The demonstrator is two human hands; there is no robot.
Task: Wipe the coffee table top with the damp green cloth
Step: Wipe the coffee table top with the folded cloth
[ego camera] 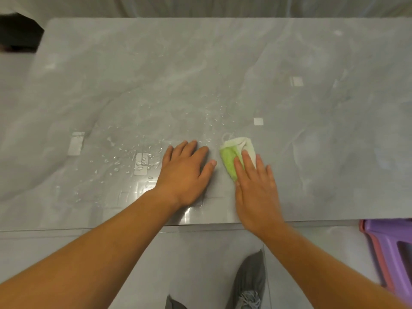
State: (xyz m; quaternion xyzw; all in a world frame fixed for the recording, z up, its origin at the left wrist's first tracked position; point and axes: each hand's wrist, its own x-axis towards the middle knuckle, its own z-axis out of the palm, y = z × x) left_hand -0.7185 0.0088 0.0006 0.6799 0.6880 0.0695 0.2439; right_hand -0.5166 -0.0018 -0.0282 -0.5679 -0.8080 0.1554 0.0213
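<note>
The grey marble-look coffee table top [223, 63] fills most of the view. A small folded green and white cloth [231, 157] lies on it near the front edge. My right hand [256, 186] presses flat on the cloth's near part, fingers spread over it. My left hand [185, 175] rests palm down on the bare table just left of the cloth, holding nothing. Water droplets [138, 161] are scattered over the surface to the left of and beyond my left hand.
A purple and pink plastic stool [392, 248] stands on the floor at the right, below the table's front edge. My grey shoe [249, 284] is on the tiled floor beneath. A dark object [17, 36] sits off the far left corner.
</note>
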